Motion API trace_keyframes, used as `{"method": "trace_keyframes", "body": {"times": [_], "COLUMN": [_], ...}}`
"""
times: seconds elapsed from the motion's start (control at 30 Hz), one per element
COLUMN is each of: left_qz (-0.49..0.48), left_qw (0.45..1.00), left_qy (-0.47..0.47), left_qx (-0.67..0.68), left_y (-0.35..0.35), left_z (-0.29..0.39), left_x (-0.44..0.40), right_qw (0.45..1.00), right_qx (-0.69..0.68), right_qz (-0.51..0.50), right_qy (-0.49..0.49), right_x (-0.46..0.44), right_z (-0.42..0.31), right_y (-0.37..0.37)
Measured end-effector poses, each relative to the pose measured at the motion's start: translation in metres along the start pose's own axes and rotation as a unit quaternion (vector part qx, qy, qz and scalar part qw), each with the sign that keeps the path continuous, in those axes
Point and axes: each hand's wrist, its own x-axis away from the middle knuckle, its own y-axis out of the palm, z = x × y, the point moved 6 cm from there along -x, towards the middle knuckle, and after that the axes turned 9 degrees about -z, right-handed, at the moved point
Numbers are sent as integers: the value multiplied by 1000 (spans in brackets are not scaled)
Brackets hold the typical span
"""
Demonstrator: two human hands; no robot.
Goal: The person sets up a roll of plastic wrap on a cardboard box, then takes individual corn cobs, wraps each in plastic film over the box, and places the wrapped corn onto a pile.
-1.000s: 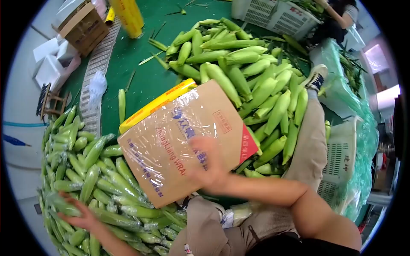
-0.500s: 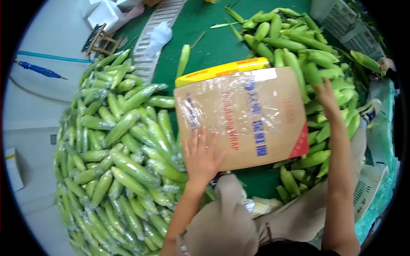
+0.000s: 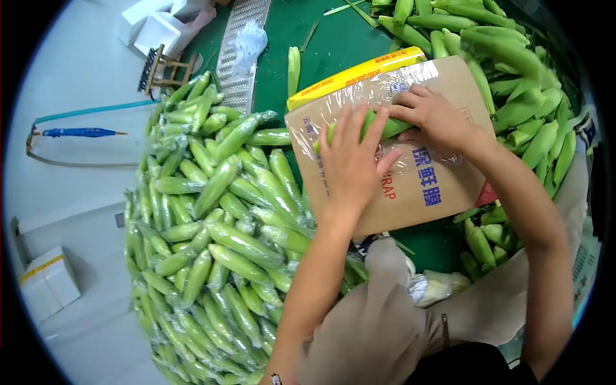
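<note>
A green ear of corn (image 3: 384, 126) lies across the cardboard box (image 3: 443, 186), on clear film spread over its top. My left hand (image 3: 353, 151) rests on the ear's left part with its fingers spread. Bent around the ear's right end are the fingers of my right hand (image 3: 433, 119). Along the far side of the box is a yellow package of wrap (image 3: 356, 77). Film-wrapped ears (image 3: 237, 247) are piled to the left, and ears without visible film (image 3: 513, 106) lie to the right.
My legs (image 3: 378, 301) are at the near side of the box. A grey slatted strip (image 3: 240, 64) with a crumpled plastic bag (image 3: 249, 46) runs beyond the left pile. A small wooden stool (image 3: 168, 70), white foam boxes (image 3: 157, 29) and a blue umbrella (image 3: 80, 133) are farther left.
My right hand has come from the right pile onto the box with an ear of corn. My left hand has moved from the box's near left part up onto the ear.
</note>
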Motion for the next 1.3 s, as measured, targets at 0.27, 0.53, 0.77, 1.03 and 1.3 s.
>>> {"method": "trace_keyframes", "body": {"times": [0.27, 0.53, 0.77, 1.03, 1.3], "left_qz": [-66, -88, -104, -159, 116], "left_qw": [995, 995, 993, 966, 975], "left_qy": [-6, -1, 23, -203, -183], "left_qx": [-72, -56, -44, 14, -50], "left_y": [37, 29, 23, 10, -4], "left_z": [-11, -11, -2, -62, -91], "left_x": [-32, -34, -36, 86, 83], "right_qw": [997, 932, 980, 986, 991], "right_qx": [-66, -184, -12, 16, 33], "right_qz": [-8, 307, 167, 92, 6], "right_qy": [33, 62, 105, 135, 128], "right_x": [108, 122, 3, 9, 4], "right_z": [25, 23, 5, -1, -10], "right_y": [-21, -13, 6, 19, -6]}}
